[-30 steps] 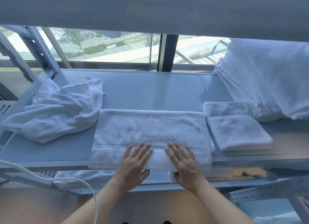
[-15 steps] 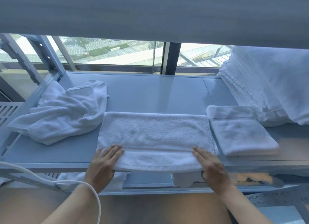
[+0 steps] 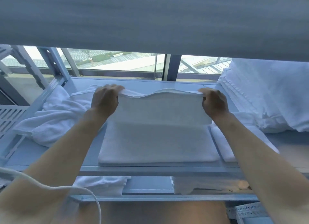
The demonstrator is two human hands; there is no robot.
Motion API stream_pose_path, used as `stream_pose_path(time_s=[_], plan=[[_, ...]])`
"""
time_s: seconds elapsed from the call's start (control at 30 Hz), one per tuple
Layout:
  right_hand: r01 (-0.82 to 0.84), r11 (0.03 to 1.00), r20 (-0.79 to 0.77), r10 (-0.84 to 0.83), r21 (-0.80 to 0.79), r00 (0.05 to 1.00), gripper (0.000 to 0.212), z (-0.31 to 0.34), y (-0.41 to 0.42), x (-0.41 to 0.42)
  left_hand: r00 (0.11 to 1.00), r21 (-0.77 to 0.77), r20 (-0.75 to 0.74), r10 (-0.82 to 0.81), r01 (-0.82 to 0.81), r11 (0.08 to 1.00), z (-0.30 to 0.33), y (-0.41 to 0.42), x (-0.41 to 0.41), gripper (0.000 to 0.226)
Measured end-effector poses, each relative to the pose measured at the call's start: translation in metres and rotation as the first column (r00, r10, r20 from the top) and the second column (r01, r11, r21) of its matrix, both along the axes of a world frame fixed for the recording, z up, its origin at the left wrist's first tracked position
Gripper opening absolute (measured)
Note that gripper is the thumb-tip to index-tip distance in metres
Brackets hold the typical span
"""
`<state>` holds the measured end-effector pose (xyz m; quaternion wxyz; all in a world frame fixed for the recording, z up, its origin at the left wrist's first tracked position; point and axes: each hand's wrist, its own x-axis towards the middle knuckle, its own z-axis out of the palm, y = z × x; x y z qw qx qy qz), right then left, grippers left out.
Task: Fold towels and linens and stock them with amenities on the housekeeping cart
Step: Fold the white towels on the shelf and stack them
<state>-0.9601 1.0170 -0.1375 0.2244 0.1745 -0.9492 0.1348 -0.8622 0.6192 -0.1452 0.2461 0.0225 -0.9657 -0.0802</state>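
A white towel [image 3: 158, 140] lies in the middle of the grey cart shelf [image 3: 184, 88], its near part flat on the surface close to the front edge. Its far part is lifted up and stands like a low wall. The left hand [image 3: 105, 100] grasps the upper left corner of this lifted part, with the fingers curled over the cloth edge. The right hand [image 3: 214, 102] grasps the upper right corner in the same way. The edge between the two hands hangs a little wavy.

To the left of the towel, on the same shelf, a crumpled white towel [image 3: 55, 117] lies in a loose heap, partly behind the left forearm. To the right, just beside the towel, a small folded white towel [image 3: 222, 147] lies flat, mostly covered by the right forearm. Further right, a tall stack of folded white linens [image 3: 267, 93] stands at the end of the shelf.

On the lower shelf [image 3: 147, 185], more white cloth is visible under the front edge, but I cannot tell what pieces they are. A white cable [image 3: 50, 187] curves across the lower left corner. Behind the cart there is a window [image 3: 117, 60], and a grey surface above covers the upper part of the view.
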Motion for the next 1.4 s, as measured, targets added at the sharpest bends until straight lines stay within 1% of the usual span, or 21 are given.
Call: stream_pose_path(time_s=[0.07,0.1,0.13,0.2,0.27,0.37,0.43,0.5,0.6,0.7,0.8,0.9,0.93,1.0,1.13,1.23,1.3,1.37,1.4], plan=[[-0.070,0.995,-0.185,0.056,-0.069,0.981,0.042,-0.001,0.005,0.010,0.990,0.009,-0.138,-0.007,0.009,1.000,-0.002,0.001,0.012,0.049],[-0.109,0.991,-0.238,0.088,-0.072,0.967,0.045,-0.008,0.010,0.019,0.984,0.005,-0.176,-0.009,0.010,1.000,-0.009,0.002,0.023,0.052],[-0.140,0.988,-0.262,0.118,-0.066,0.958,0.048,-0.018,0.017,0.031,0.980,0.003,-0.198,-0.011,0.012,1.000,-0.020,0.003,0.036,0.053],[-0.172,0.984,-0.233,0.157,-0.048,0.960,0.057,-0.049,0.031,0.056,0.979,0.037,-0.204,-0.017,0.025,0.999,-0.050,0.009,0.066,0.056],[-0.196,0.981,-0.146,0.194,0.002,0.970,0.064,-0.091,0.045,0.084,0.992,0.061,-0.119,-0.037,0.045,0.997,-0.090,0.020,0.098,0.058],[-0.204,0.975,0.082,0.196,0.094,0.977,0.068,-0.150,0.065,0.117,0.986,0.076,0.150,-0.076,0.065,0.995,-0.146,0.039,0.139,0.065],[-0.177,0.981,0.191,0.159,0.082,0.969,0.069,-0.168,0.073,0.126,0.960,0.086,0.266,-0.089,0.068,0.994,-0.161,0.043,0.156,0.063],[-0.158,0.986,0.221,0.141,0.059,0.965,0.067,-0.167,0.076,0.124,0.951,0.131,0.292,-0.104,0.068,0.989,-0.160,0.041,0.159,0.064],[-0.161,0.984,0.222,0.141,0.076,0.965,0.065,-0.164,0.076,0.123,0.944,0.184,0.305,-0.126,0.072,0.980,-0.155,0.040,0.159,0.065],[-0.159,0.985,0.200,0.142,0.071,0.969,0.071,-0.161,0.077,0.130,0.945,0.212,0.305,-0.123,0.059,0.976,-0.151,0.037,0.160,0.063],[-0.184,0.982,0.114,0.179,0.037,0.977,0.063,-0.153,0.077,0.139,0.971,0.263,0.217,-0.101,0.041,0.964,-0.146,0.027,0.163,0.061],[-0.153,0.986,0.052,0.156,-0.067,0.986,0.063,-0.150,0.076,0.147,0.993,0.286,0.091,-0.069,0.040,0.958,-0.143,0.026,0.169,0.063],[-0.149,0.984,0.052,0.155,-0.096,0.987,0.064,-0.153,0.076,0.152,0.995,0.285,0.071,-0.075,0.052,0.957,-0.144,0.027,0.174,0.063],[-0.183,0.978,0.061,0.190,-0.101,0.980,0.065,-0.163,0.078,0.166,0.990,0.276,0.091,-0.111,0.082,0.958,-0.153,0.031,0.186,0.064],[-0.230,0.970,0.116,0.237,-0.073,0.965,0.068,-0.177,0.088,0.181,0.966,0.295,0.194,-0.170,0.107,0.949,-0.164,0.030,0.202,0.064],[-0.195,0.981,0.160,0.196,-0.022,0.967,0.066,-0.160,0.082,0.176,0.950,0.308,0.272,-0.156,0.068,0.949,-0.148,0.028,0.196,0.064],[-0.175,0.983,0.259,0.156,0.052,0.953,0.066,-0.143,0.076,0.172,0.946,0.275,0.289,-0.146,0.064,0.959,-0.138,0.032,0.191,0.057],[-0.185,0.975,0.401,0.122,0.121,0.908,0.067,-0.126,0.063,0.167,0.955,0.252,0.243,-0.169,0.107,0.962,-0.129,0.044,0.180,0.045],[-0.184,0.975,0.432,0.113,0.125,0.895,0.067,-0.120,0.048,0.166,0.953,0.239,0.234,-0.192,0.135,0.962,-0.126,0.053,0.169,0.043]])
